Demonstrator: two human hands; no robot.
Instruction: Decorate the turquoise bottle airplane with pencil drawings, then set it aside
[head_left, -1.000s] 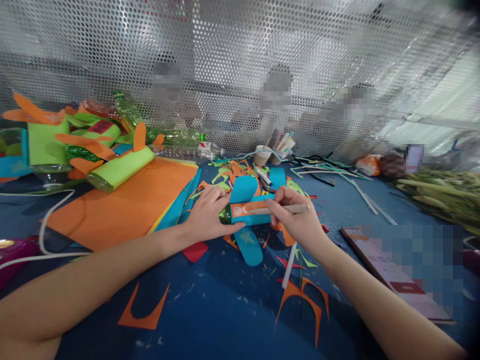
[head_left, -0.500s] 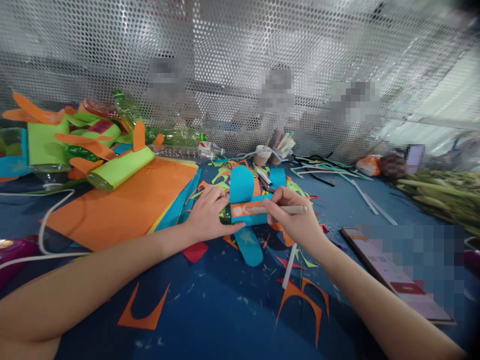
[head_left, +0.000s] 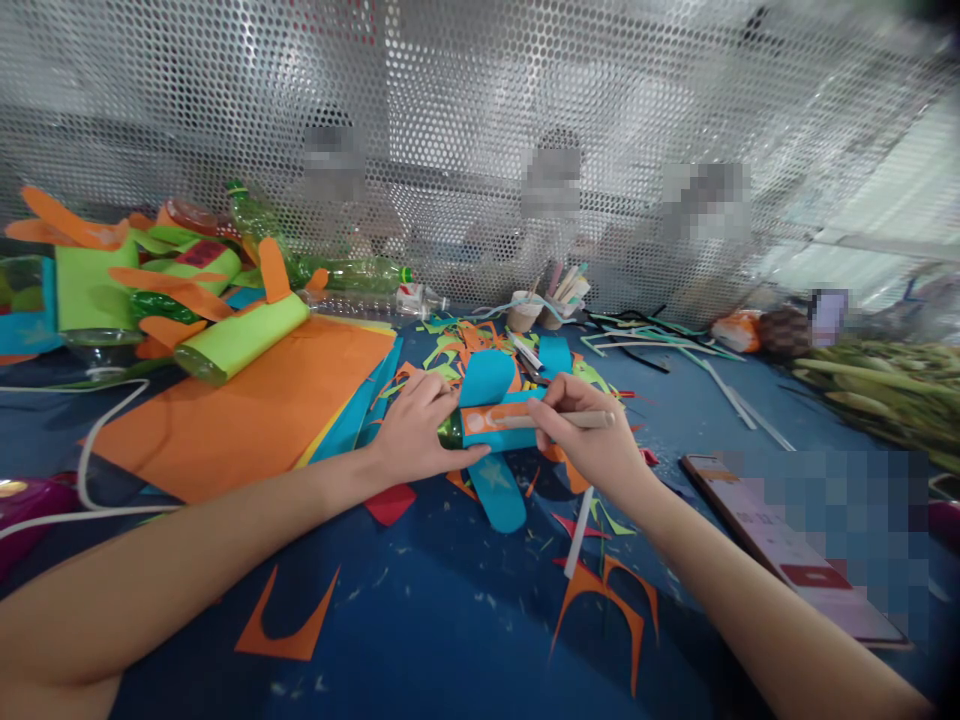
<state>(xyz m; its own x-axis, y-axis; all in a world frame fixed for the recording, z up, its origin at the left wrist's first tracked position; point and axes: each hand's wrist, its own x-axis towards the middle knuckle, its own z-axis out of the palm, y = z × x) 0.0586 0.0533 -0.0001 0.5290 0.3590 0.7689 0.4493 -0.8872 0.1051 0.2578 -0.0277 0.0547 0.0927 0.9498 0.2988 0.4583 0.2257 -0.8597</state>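
A green plastic bottle wrapped in blue paper with an orange strip (head_left: pixel 491 418) lies on the blue table (head_left: pixel 450 620), with blue paper wings (head_left: pixel 499 490) sticking out to both sides. My left hand (head_left: pixel 416 435) is wrapped round its left end and holds it down. My right hand (head_left: pixel 592 440) is closed in a pinch round a thin wooden stick (head_left: pixel 581 420), whose tip rests on the orange strip.
A large orange sheet (head_left: pixel 240 410) lies at left, with green-wrapped bottle models (head_left: pixel 240 335) behind it. Paper scraps litter the table, and small cups of sticks (head_left: pixel 551 300) stand at the back. A phone (head_left: pixel 787 545) lies at right, and a white cable (head_left: pixel 90 450) at left. People sit behind the perforated screen.
My right hand has slid a little to the left along the orange strip with the stick. My left hand and the bottle stay in place.
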